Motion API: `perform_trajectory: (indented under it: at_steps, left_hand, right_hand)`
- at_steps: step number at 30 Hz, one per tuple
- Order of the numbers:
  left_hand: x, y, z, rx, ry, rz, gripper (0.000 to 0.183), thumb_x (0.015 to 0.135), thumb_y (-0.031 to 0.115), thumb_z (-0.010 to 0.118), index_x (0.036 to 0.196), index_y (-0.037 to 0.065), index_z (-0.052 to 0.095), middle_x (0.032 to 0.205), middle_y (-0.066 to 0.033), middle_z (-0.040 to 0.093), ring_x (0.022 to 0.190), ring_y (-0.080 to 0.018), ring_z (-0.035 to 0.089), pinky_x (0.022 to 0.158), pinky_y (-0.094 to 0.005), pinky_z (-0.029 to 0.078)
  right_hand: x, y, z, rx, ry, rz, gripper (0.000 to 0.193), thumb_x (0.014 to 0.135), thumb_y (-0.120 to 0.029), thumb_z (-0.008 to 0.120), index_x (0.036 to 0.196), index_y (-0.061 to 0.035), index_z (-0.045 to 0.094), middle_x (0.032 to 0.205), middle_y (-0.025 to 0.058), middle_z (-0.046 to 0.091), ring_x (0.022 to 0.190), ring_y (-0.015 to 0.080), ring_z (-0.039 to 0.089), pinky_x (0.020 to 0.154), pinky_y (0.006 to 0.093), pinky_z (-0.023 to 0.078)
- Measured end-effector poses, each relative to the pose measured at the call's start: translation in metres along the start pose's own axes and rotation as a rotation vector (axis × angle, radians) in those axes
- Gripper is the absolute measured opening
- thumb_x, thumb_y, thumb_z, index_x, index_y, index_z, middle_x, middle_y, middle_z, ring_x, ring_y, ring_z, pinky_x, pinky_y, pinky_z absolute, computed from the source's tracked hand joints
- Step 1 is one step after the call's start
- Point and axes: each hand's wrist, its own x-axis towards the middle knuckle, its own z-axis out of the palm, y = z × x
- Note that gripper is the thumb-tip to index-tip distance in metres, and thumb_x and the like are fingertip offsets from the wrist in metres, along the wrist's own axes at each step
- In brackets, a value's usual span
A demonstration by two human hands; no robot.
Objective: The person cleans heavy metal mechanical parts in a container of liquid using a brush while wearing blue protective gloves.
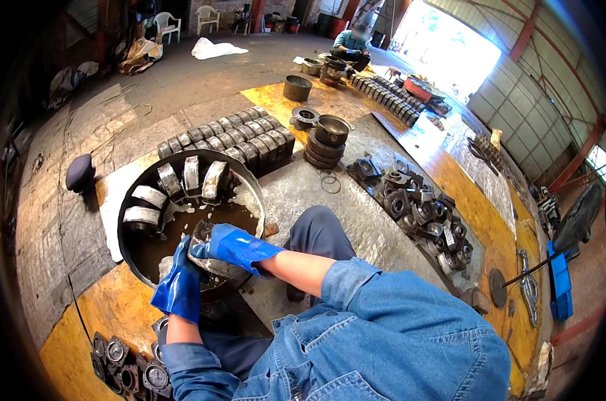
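Note:
Both my hands wear long blue rubber gloves. My left hand (177, 284) grips the near left side of a dark, wet, curved metal block (221, 267). From the right, my right hand (233, 245) lies over the same block, its fingers curled on the top. The block is tilted at the near edge of a wide round metal pan (255, 204), and the gloves hide part of it. Murky brown liquid (176, 230) fills the bottom of the pan. Several similar blocks with pale faces, such as one block (191, 175), stand along its far and left walls.
Rows of dark blocks (233, 137) lie beyond the pan. Right of them are stacked metal rings (323, 155) under a bowl (332, 128). A heap of metal housings (429, 217) lies right; more flanged parts (119, 361) sit near left. Another person (352, 48) sits far off.

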Motion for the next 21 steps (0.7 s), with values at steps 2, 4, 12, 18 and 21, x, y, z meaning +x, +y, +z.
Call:
perform_trajectory:
  at_steps: [2,4,12,18,21]
  left_hand:
    - [0.005,0.002,-0.012,-0.010,-0.010,-0.013,0.060,0.104,0.054,0.050,0.143,0.010,0.061,0.138,-0.0176,0.067,0.117,-0.0400,0.064,0.105,-0.0591,0.049]
    - [-0.002,0.006,-0.010,0.026,0.055,-0.054,0.061,0.104,0.055,0.048,0.144,0.009,0.060,0.138,-0.0176,0.067,0.117,-0.0401,0.064,0.104,-0.0590,0.049]
    - [0.000,-0.002,0.001,-0.066,0.036,-0.048,0.058,0.107,0.052,0.044,0.141,0.008,0.061,0.134,-0.0190,0.068,0.113,-0.0402,0.065,0.101,-0.0584,0.050]
    - [-0.006,0.003,0.004,0.028,0.128,-0.006,0.057,0.107,0.051,0.045,0.141,0.008,0.061,0.134,-0.0187,0.068,0.114,-0.0393,0.065,0.102,-0.0586,0.050]
    - [-0.015,0.001,0.022,-0.055,0.135,0.007,0.056,0.107,0.049,0.047,0.141,0.007,0.061,0.134,-0.0190,0.068,0.115,-0.0386,0.065,0.102,-0.0582,0.049]
  right_hand:
    - [0.001,-0.008,0.000,-0.037,-0.012,0.049,0.051,0.089,-0.050,0.069,0.122,-0.0116,0.072,0.115,0.0228,0.073,0.108,0.0438,0.069,0.092,0.0482,0.054]
    - [-0.005,-0.022,-0.007,-0.075,-0.043,0.055,0.052,0.089,-0.051,0.068,0.122,-0.0112,0.072,0.115,0.0234,0.073,0.108,0.0441,0.069,0.092,0.0482,0.054]
    - [0.007,-0.001,0.002,-0.093,-0.033,0.007,0.056,0.089,-0.054,0.067,0.124,-0.0113,0.072,0.118,0.0250,0.072,0.109,0.0449,0.068,0.093,0.0486,0.053]
    - [-0.004,-0.024,-0.009,-0.125,-0.075,0.087,0.057,0.089,-0.055,0.065,0.125,-0.0116,0.071,0.119,0.0250,0.072,0.111,0.0452,0.067,0.094,0.0484,0.054]
    - [-0.001,-0.013,-0.005,-0.140,-0.058,0.049,0.057,0.090,-0.056,0.064,0.125,-0.0116,0.071,0.119,0.0243,0.072,0.111,0.0449,0.067,0.094,0.0482,0.054]
